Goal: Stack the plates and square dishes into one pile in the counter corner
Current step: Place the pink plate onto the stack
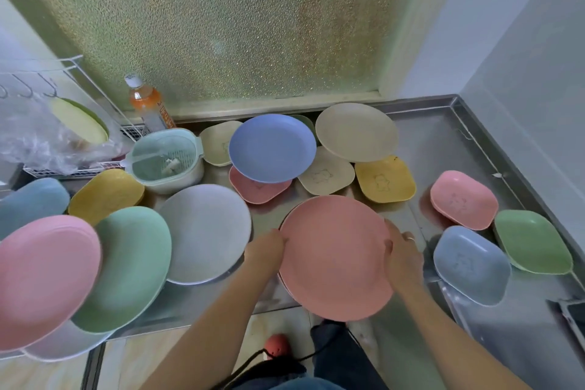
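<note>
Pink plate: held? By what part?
Yes. Pink plate is held by both hands: left hand on its left rim, right hand on its right rim.

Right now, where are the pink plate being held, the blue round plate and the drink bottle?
pink plate [334, 258], head view, centre of its face.
blue round plate [272, 147], head view, centre.
drink bottle [146, 101], head view, orange body.

Bare counter corner, seemingly unobstructed.

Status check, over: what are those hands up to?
Left hand and right hand gripping round pink plate by opposite edges. Steel counter corner bare. No pile yet.
</note>
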Available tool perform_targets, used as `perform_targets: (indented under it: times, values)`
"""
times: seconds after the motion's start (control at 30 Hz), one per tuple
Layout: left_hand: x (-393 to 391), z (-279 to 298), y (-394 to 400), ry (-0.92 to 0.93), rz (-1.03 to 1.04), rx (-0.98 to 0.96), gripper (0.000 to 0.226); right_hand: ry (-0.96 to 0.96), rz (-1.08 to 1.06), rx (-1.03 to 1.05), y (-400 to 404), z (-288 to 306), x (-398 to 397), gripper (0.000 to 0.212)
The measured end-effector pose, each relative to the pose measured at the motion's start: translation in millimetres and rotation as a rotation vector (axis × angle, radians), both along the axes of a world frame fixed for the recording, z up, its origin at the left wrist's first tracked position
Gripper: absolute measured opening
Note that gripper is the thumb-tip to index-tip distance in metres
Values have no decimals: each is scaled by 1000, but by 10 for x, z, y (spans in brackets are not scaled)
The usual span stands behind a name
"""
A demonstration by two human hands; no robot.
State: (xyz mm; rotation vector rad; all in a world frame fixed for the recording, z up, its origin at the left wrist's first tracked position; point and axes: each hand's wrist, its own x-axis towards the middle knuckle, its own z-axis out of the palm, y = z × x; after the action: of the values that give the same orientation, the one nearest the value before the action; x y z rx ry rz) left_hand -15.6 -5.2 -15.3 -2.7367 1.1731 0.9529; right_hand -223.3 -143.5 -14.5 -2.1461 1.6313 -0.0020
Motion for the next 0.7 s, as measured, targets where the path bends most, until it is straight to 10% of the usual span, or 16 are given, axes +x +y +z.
perform_targets:
  times: [0.37,0.7]
  values:
    - [-43,-149,-29,25,159,34,33,89,31,408,-184,0,91,36]
    - [-27,-170,4,71,336,-106,35,225,368,210,-541,-10,233,31]
